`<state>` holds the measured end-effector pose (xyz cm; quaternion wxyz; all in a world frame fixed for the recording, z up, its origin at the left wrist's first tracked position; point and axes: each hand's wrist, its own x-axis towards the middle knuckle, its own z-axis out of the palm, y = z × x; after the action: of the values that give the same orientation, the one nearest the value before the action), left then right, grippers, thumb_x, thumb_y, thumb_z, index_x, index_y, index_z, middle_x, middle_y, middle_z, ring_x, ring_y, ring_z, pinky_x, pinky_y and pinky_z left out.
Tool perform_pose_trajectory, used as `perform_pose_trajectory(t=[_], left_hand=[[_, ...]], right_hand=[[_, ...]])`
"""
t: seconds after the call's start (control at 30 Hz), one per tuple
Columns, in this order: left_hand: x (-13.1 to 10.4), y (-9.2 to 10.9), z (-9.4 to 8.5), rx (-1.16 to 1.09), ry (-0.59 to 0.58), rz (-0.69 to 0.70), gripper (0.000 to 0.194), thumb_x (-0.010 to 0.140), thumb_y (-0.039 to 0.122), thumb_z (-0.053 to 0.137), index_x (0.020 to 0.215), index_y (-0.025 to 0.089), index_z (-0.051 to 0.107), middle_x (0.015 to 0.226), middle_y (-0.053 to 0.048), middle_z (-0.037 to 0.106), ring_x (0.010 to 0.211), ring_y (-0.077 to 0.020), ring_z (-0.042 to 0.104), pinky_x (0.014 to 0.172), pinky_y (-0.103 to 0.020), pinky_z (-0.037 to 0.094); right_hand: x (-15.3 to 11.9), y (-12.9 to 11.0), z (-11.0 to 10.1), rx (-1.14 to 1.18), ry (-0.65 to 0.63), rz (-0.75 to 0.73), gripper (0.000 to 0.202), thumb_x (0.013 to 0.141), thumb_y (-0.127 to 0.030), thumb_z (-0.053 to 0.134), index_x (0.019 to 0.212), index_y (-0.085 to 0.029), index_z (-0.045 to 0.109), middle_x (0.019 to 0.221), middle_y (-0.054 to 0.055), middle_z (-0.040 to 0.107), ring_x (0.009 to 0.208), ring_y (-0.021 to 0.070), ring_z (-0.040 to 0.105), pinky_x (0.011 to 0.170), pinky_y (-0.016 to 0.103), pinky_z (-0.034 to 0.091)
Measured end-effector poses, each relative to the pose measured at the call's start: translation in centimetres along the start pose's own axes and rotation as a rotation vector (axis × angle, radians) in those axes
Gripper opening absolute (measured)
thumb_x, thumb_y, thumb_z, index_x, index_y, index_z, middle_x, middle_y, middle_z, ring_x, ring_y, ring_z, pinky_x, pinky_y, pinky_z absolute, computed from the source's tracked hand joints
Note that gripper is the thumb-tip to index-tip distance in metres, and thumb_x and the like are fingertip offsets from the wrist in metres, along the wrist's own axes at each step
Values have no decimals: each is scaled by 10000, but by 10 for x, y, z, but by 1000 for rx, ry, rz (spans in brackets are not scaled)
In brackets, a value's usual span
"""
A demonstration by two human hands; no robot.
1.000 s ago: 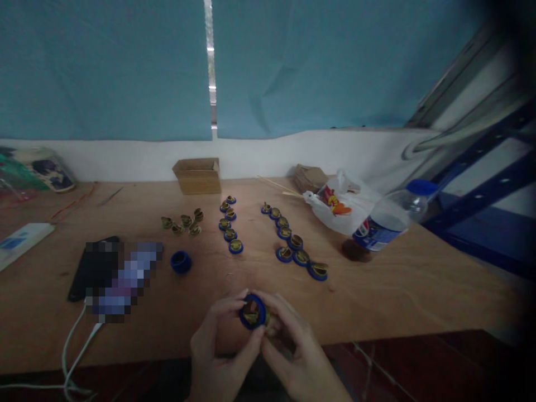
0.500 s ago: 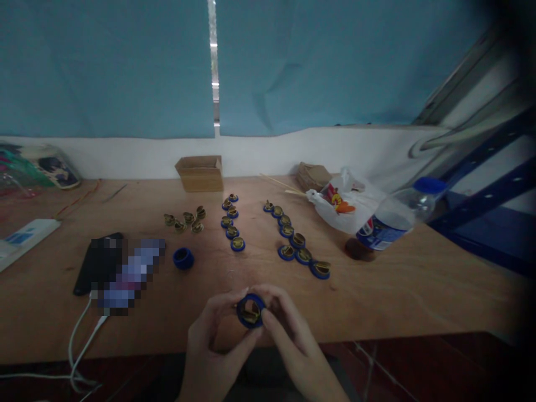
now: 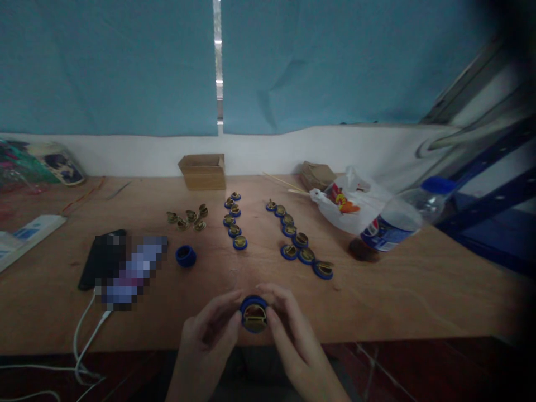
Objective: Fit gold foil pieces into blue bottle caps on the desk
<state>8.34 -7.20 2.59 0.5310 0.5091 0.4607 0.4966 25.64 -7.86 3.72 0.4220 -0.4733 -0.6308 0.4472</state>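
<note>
Near the table's front edge, a blue ring with a brass-coloured insert [image 3: 254, 320] is pinched between both hands, its face turned up toward me. My left hand [image 3: 211, 329] is closed on its left side, thumb and fingertips at the rim. On its right side my right hand [image 3: 291, 329] grips in the same way, the thumb against the edge. Ahead lie two rows of similar blue rings with brass inserts [image 3: 240, 242], [image 3: 307, 255]. Loose brass pieces [image 3: 200, 224] are grouped at the left, behind some stacked blue rings [image 3: 185, 256].
Two phones, one black [image 3: 104, 257] and one blurred out [image 3: 136, 273], lie at left with white cables [image 3: 86, 340]. A cardboard box [image 3: 204, 172] stands by the wall. To the right are a white plastic bag [image 3: 355, 215] and a tipped cola bottle [image 3: 391, 229].
The brass insert now sits flatter across the blue ring, filling its lower half. My left hand's thumb has drawn back to the ring's left side. The view has shifted slightly.
</note>
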Motion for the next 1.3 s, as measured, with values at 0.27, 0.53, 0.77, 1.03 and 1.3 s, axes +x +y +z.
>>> perform_pose_trajectory(t=[0.27,0.53,0.77,1.03,1.3], left_hand=[[4,4,0,-10,76,-79,195,817,237,669,998,191,721,1005,-76,774,902,-225,742,774,-265,609],[8,10,5,-102,-17,-94,231,758,200,715,987,181,733,984,-98,773,885,-219,737,799,-287,592],[7,4,4,-106,-21,-174,266,739,162,725,1003,191,735,872,-78,781,734,-176,734,688,-254,593],[7,6,4,-98,-34,-157,237,779,245,704,1002,183,752,984,-108,774,870,-230,737,753,-297,599],[10,9,2,-135,10,-280,234,746,383,737,866,187,778,871,-90,788,788,-244,747,669,-308,615]], right_hand=[[4,-2,1,50,29,65,250,997,-315,399,1242,-291,443,1179,39,578,1140,183,546,978,312,450],[5,-2,-3,131,-13,105,280,980,-264,409,1258,-273,438,1151,48,591,1117,192,562,965,334,458],[7,6,0,205,-24,97,233,965,-234,436,1191,-256,489,1136,55,620,1082,188,598,916,318,489],[9,0,-4,219,-21,86,241,965,-252,461,1202,-252,504,1056,47,688,991,182,656,860,306,519],[8,4,-6,118,-53,82,241,967,-252,466,1189,-262,560,1081,43,703,999,185,671,859,317,541]])
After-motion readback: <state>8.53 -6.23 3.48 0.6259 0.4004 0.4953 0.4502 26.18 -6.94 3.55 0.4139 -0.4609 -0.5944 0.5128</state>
